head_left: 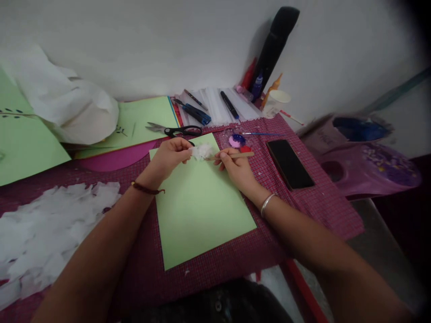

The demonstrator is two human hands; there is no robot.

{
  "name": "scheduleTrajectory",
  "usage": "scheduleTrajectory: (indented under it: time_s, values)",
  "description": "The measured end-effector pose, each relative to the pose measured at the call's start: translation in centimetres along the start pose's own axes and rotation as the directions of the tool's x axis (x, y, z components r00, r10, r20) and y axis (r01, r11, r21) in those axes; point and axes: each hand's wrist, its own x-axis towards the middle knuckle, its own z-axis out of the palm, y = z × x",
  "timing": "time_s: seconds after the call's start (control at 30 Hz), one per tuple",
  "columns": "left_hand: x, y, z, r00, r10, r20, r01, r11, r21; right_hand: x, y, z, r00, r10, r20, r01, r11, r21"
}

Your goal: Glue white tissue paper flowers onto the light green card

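A light green sheet of paper (202, 211) lies on the checked cloth in front of me. Near its top edge is a small crumpled bunch of white tissue paper (204, 151). My left hand (170, 157) is closed in a pinch on the left side of that bunch. In my right hand (235, 169) is a flat wooden craft stick (245, 154), gripped between thumb and fingers, its left end at the white bunch. Whether the stick presses on or into the tissue, I cannot tell.
Torn white paper pieces (57, 229) cover the left side. Black-handled scissors (178, 130) lie behind my left hand. Paint blobs (237, 140) and a thin brush (259, 133) sit behind my right hand, a phone (289, 164) to the right. Paint bottles (257, 86) stand by the wall.
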Motion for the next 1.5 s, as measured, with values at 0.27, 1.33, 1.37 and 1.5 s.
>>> scheduleTrajectory:
  time_s: [0.27,1.33,1.37,1.5]
  values:
    - [-0.1,-1.0,-1.0,0.996,-0.026,0.088,0.012,0.987,0.162,1.0,0.6,0.4,0.999,-0.033,-0.012,0.033,0.999,0.027]
    - [0.4,-1.4,1.6,0.994,0.003,-0.112,0.02,0.978,0.206,-0.3,0.1,0.2,0.975,-0.171,0.144,0.21,0.919,-0.334]
    - [0.3,-1.4,1.5,0.99,0.0,-0.141,0.025,0.985,0.169,-0.4,0.0,0.2,0.963,-0.204,0.179,0.257,0.895,-0.365]
    - [-0.1,-1.5,1.2,0.986,-0.002,-0.168,0.023,0.992,0.122,-1.0,-0.7,0.3,0.897,-0.246,0.366,0.417,0.744,-0.522]
